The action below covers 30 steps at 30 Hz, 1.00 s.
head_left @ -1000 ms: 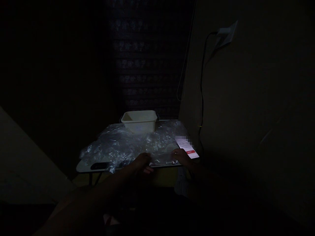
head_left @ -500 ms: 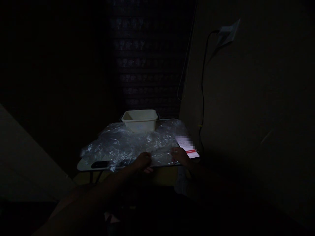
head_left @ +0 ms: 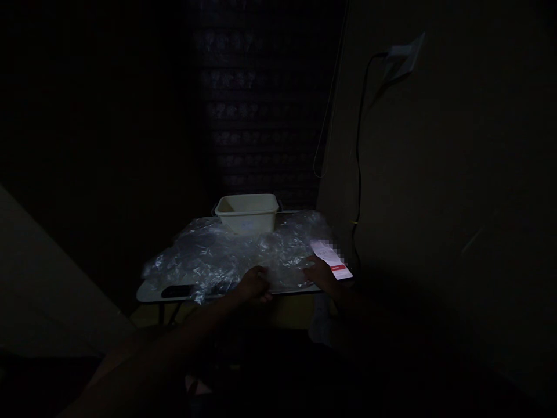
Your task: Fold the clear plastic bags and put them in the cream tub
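Crinkled clear plastic covers most of a small white table. My left hand is closed on the plastic near the table's front edge, with its fingers curled. To the right, my right hand pinches the same plastic, close beside a lit phone screen. Between the two hands a piece of the plastic lies fairly flat. A cream plastic tub stands at the back of the table, with plastic around its base. The dim light hides fine detail of the fingers.
A dark slatted blind hangs behind the table, with a loop of cord at its right. On the right wall a black cable runs down from an outlet. The table has a dark slot at front left.
The plastic between my hands has shifted and looks more spread out. My right hand has moved slightly up, and the fingers of my left hand are more curled in.
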Motion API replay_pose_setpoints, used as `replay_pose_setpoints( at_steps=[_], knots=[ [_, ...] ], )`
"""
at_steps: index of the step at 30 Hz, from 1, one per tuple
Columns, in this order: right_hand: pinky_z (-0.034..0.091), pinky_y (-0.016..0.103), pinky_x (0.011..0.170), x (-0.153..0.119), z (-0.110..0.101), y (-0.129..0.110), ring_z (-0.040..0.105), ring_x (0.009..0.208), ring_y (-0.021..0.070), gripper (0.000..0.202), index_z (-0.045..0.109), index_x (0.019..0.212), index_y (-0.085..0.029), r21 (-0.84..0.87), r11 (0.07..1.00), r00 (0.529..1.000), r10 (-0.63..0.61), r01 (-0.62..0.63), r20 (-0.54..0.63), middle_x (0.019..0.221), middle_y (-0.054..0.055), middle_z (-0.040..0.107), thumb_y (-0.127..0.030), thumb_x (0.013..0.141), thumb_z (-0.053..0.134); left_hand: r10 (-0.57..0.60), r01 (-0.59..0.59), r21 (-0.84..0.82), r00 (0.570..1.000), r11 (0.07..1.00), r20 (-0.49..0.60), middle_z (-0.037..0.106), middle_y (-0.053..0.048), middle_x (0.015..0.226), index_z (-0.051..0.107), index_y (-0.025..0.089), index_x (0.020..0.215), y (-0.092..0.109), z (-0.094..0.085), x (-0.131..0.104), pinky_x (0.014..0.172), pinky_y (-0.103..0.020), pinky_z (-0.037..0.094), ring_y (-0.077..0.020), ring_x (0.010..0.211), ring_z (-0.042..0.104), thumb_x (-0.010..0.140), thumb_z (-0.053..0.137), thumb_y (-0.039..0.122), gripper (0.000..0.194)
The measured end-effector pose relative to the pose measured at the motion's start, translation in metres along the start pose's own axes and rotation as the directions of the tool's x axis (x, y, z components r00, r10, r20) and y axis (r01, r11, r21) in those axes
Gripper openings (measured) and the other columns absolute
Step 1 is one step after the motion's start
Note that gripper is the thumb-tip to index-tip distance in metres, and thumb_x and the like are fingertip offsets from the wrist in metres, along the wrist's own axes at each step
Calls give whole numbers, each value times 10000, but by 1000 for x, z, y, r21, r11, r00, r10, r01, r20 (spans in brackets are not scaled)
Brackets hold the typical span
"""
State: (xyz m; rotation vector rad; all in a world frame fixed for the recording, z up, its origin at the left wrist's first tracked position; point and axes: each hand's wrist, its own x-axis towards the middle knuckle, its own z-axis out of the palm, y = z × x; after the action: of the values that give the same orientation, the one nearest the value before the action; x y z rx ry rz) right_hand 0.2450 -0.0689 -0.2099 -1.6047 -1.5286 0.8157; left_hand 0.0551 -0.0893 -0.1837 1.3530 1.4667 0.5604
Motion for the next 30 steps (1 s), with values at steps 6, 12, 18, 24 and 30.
replay_pose_setpoints(
  at_steps=[6,12,18,24,30],
  knots=[
    [370,221,454,2,-4,4,498,510,124,366,443,939,-175,-109,993,996,-62,54,-68,531,-41,490,-182,573,461,163,-147,163,983,976,-89,395,114,425,350,157,954,-5,-3,11,449,-171,408,-61,402,479,611,447,12,385],
    [352,207,448,2,-3,6,481,513,118,406,422,972,-168,-173,981,995,-92,84,-39,555,-34,480,-159,566,437,352,-290,451,934,844,-58,465,76,536,393,155,963,-8,-11,10,486,-166,380,-82,524,499,556,539,99,435],
    [359,208,487,-1,-3,5,490,561,119,400,420,981,-174,-238,964,993,-119,115,0,604,-19,502,-155,581,424,459,-341,720,888,604,35,537,10,665,414,182,1005,-9,-12,-1,519,-198,369,-120,607,522,612,480,135,401],
    [359,203,519,-5,-5,1,507,632,122,395,404,1013,-170,-380,911,987,-150,159,52,690,1,541,-176,618,414,523,-355,882,838,311,152,549,-80,809,508,181,907,-4,-13,-7,596,-272,370,-192,742,514,662,423,145,261],
    [347,201,541,-9,-7,-4,505,654,120,315,458,960,-167,-497,840,976,-189,217,106,717,12,556,-180,650,403,519,-396,916,798,70,306,566,-91,761,553,148,758,2,-16,-10,640,-312,356,-215,780,491,667,425,118,160]
  ],
)
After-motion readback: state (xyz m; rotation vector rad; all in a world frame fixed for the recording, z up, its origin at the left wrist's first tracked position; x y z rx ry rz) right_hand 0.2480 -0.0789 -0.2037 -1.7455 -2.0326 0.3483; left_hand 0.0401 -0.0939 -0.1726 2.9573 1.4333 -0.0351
